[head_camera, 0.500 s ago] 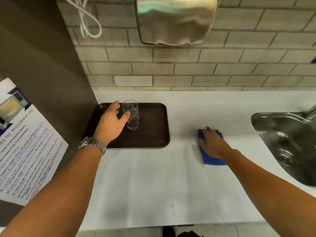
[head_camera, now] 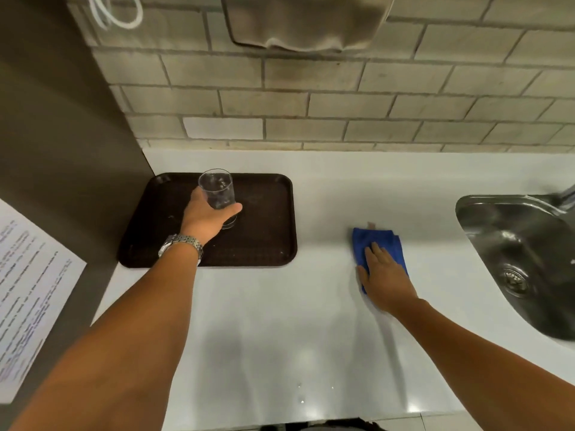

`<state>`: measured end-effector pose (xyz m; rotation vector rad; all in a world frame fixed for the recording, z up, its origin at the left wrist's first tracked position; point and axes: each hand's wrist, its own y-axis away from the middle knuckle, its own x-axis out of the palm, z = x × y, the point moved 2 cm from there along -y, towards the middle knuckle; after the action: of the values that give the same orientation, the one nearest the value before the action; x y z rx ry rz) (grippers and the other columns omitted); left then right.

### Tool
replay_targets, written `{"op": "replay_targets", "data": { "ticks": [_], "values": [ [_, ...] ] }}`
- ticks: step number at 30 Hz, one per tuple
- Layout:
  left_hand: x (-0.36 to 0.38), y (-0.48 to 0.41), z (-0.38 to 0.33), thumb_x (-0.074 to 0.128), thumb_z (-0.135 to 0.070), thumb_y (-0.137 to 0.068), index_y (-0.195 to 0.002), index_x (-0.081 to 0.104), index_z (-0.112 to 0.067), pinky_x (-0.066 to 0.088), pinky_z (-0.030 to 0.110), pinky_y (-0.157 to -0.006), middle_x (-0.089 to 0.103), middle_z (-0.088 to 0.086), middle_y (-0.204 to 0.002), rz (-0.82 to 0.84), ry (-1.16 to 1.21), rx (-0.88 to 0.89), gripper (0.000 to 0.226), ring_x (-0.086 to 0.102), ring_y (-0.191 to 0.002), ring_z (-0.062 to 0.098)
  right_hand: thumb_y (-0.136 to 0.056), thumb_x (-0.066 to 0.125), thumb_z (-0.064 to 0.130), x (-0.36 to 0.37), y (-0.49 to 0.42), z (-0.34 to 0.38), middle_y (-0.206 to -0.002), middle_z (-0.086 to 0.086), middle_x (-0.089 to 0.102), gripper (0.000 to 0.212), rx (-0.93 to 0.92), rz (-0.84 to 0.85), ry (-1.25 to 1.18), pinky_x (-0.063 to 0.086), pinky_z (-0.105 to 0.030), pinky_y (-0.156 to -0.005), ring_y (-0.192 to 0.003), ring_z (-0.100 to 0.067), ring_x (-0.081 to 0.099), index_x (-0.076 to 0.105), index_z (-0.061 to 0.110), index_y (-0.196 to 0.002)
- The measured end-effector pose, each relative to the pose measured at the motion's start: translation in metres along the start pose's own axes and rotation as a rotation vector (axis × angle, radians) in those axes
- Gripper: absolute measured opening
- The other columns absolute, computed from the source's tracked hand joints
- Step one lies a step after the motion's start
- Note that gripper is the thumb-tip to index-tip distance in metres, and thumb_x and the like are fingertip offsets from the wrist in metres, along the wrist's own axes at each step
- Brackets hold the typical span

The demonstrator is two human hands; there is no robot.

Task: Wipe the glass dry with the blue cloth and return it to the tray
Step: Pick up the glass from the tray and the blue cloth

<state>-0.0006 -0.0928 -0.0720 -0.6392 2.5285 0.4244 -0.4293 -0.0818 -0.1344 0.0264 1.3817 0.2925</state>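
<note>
left hand on the glass, right hand flat on the cloth

the glass (head_camera: pixel 217 194) is upright over the dark brown tray (head_camera: pixel 267 244), toward the tray's far side and a little left of its middle. the base is partly hidden behind the thumb, so whether it sits on the tray or is just lifted off it cannot be told. it's clear, with what look like droplets or glints inside.

the left hand (head_camera: pixel 207 217) is wrapped around the lower part of the glass, thumb across the near right side, fingers curled behind on the left: closed on it. there's a metal wristwatch (head_camera: pixel 182 245) on that wrist, hanging over the tray's near half.

well to the right, the blue cloth (head_camera: pixel 378 244) lies on the white counter (head_camera: pixel 280 321), between the tray and the sink (head_camera: pixel 522 259). the right hand (head_camera: pixel 385 278) lies on the cloth's near half, palm down, fingers spread and stretched out, pressing rather than gripping. a small tag pokes out at the cloth's far edge.

the tray sits in the far left corner of the counter, against a dark panel on the left with a printed notice (head_camera: pixel 28 290) stuck to it. the steel sink is cut off at the right edge, drain visible. behind runs a tiled wall (head_camera: pixel 342 104), with a metal dispenser (head_camera: pixel 305 23) mounted at the top and a loop of white cord (head_camera: pixel 115 14) to its left.
</note>
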Motion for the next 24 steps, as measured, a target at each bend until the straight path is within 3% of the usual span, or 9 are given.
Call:
{"op": "replay_targets", "data": {
  "ticks": [3, 6, 10, 12, 15, 17, 20, 22, 24],
  "values": [
    [0.012, -0.003, -0.001, 0.091, -0.037, -0.091, -0.159, 0.046, -0.013, 0.048, 0.037, -0.101, 0.065, 0.011, -0.156, -0.071, -0.023, -0.023, 0.086, 0.064, -0.141, 0.036, -0.114, 0.051, 0.028, 0.001, -0.005, -0.003, -0.168, -0.014, 0.048, 0.047, 0.037, -0.057, -0.045, 0.041, -0.044, -0.124, -0.151, -0.035, 0.05, 0.053, 0.005, -0.155],
    [0.016, -0.002, 0.0, 0.088, -0.039, -0.094, -0.153, 0.051, -0.016, 0.049, 0.035, -0.094, 0.067, 0.006, -0.149, -0.104, -0.006, -0.022, 0.074, 0.067, -0.133, 0.033, -0.107, 0.06, 0.015, 0.0, -0.011, -0.005, -0.146, -0.014, 0.063, 0.032, 0.047, -0.095, -0.058, 0.053, -0.049, -0.108, -0.13, -0.039, 0.062, 0.065, 0.003, -0.137],
    [0.016, 0.003, 0.005, 0.09, -0.042, -0.091, -0.145, 0.054, -0.017, 0.051, 0.027, -0.083, 0.064, -0.002, -0.129, -0.122, 0.071, -0.017, 0.07, 0.067, -0.117, 0.024, -0.105, 0.065, 0.016, -0.001, -0.017, -0.008, -0.141, -0.016, 0.061, 0.025, 0.087, -0.152, -0.091, 0.042, -0.056, -0.117, -0.137, -0.04, 0.051, 0.064, 0.005, -0.127],
    [0.016, 0.009, 0.004, 0.091, -0.044, -0.09, -0.146, 0.055, -0.016, 0.049, 0.019, -0.076, 0.067, 0.0, -0.129, -0.137, 0.173, -0.027, 0.072, 0.069, -0.11, 0.019, -0.109, 0.056, 0.015, -0.001, -0.018, -0.01, -0.129, -0.014, 0.064, 0.013, 0.087, -0.17, -0.197, 0.046, -0.05, -0.112, -0.125, -0.038, 0.057, 0.062, 0.007, -0.117],
    [0.017, 0.024, -0.003, 0.091, -0.041, -0.092, -0.142, 0.061, -0.006, 0.061, 0.032, -0.097, 0.074, 0.012, -0.131, -0.125, 0.354, -0.042, 0.068, 0.074, -0.12, 0.027, -0.113, 0.046, 0.02, -0.011, -0.013, -0.006, -0.112, -0.011, 0.066, 0.014, 0.19, -0.191, -0.548, 0.056, -0.037, -0.07, -0.09, -0.034, 0.065, 0.055, 0.011, -0.119],
    [0.02, 0.039, -0.011, 0.089, -0.036, -0.094, -0.133, 0.066, -0.005, 0.059, 0.049, -0.114, 0.076, 0.021, -0.133, -0.086, 0.505, -0.048, 0.055, 0.075, -0.123, 0.032, -0.116, 0.042, 0.023, -0.024, -0.012, 0.0, -0.094, -0.013, 0.068, 0.019, 0.203, -0.222, -0.722, 0.049, -0.036, -0.059, -0.077, -0.033, 0.066, 0.048, 0.006, -0.123],
    [0.026, 0.071, -0.026, 0.088, -0.033, -0.094, -0.123, 0.065, -0.016, 0.062, 0.051, -0.11, 0.079, 0.006, -0.111, 0.045, 0.767, -0.11, 0.04, 0.078, -0.103, 0.02, -0.117, 0.043, 0.024, -0.056, -0.008, 0.02, -0.094, -0.007, 0.066, 0.015, 0.191, -0.256, -1.034, 0.048, -0.03, -0.065, -0.083, -0.022, 0.066, 0.047, 0.01, -0.115],
    [0.032, 0.093, -0.037, 0.086, -0.037, -0.088, -0.131, 0.067, -0.013, 0.068, 0.043, -0.092, 0.08, 0.002, -0.102, 0.152, 0.864, -0.144, 0.053, 0.08, -0.089, 0.016, -0.116, 0.046, 0.03, -0.076, 0.001, 0.034, -0.106, 0.003, 0.068, 0.01, 0.164, -0.246, -1.217, 0.051, -0.027, -0.075, -0.096, -0.012, 0.068, 0.053, 0.022, -0.113],
    [0.041, 0.114, -0.047, 0.082, -0.038, -0.094, -0.129, 0.071, -0.012, 0.068, 0.036, -0.08, 0.081, 0.002, -0.1, 0.205, 0.904, -0.188, 0.045, 0.081, -0.085, 0.015, -0.115, 0.048, 0.033, -0.093, 0.016, 0.049, -0.111, 0.013, 0.071, 0.012, 0.094, -0.228, -1.317, 0.052, -0.024, -0.078, -0.1, 0.002, 0.072, 0.057, 0.035, -0.108]
  ]
}}
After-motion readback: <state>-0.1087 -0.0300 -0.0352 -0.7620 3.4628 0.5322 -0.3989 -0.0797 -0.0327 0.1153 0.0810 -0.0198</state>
